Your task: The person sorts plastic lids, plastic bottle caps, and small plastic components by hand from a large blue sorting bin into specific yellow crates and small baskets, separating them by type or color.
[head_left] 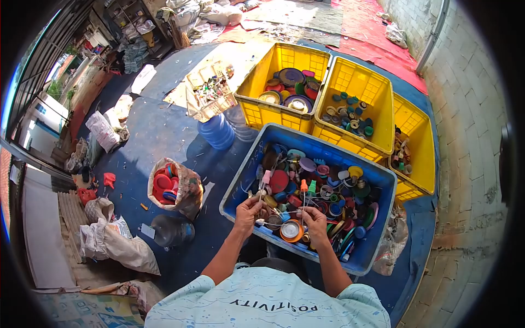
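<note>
Over the near side of a blue crate (377, 257) full of mixed plastic caps and lids, my left hand (250, 212) is closed in a pinch on a thin white tube. A pink cap (266, 177) shows just above those fingers. My right hand (314, 224) also pinches a slim pale tube, which rises towards an orange nozzle (304, 186). A green nozzle (311, 188) lies close by. Below and between my hands sits an orange lid with a white centre (291, 230). Whether one tube links both hands, I cannot tell.
Yellow crates (358, 139) holding sorted caps stand behind the blue one. A cream basket (219, 106) of small pieces rests on blue water jugs (216, 133). To the left are a sack of red lids (188, 186) and a clear jug (172, 230). A block wall (465, 164) bounds the right.
</note>
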### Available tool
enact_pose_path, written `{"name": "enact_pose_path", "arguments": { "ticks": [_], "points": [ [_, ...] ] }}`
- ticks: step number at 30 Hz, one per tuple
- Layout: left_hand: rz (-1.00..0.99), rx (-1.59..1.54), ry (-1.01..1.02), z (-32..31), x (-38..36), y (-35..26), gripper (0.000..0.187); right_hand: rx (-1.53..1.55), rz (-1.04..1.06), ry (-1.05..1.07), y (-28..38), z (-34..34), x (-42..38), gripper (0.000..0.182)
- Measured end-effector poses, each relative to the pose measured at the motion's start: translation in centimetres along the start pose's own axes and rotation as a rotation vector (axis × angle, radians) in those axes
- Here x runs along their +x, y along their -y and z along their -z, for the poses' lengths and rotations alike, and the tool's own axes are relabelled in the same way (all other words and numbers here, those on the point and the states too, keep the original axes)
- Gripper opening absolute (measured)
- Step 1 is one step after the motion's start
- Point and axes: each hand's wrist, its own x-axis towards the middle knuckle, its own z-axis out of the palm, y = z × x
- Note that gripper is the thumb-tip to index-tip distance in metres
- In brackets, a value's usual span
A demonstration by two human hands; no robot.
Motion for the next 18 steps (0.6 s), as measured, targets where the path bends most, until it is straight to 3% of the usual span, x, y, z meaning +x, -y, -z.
{"name": "enact_pose_path", "arguments": {
  "ticks": [9,18],
  "points": [
    [-0.007,-0.189,-0.071,6.6,-4.2,-5.1,0.016,-0.157,0.107,0.072,-1.7,-9.0,1.1,0.015],
    [-0.122,-0.318,-0.162,24.4,-5.1,-12.7,0.008,-0.226,0.06,0.179,-9.1,-28.5,2.2,0.014]
  ]
}}
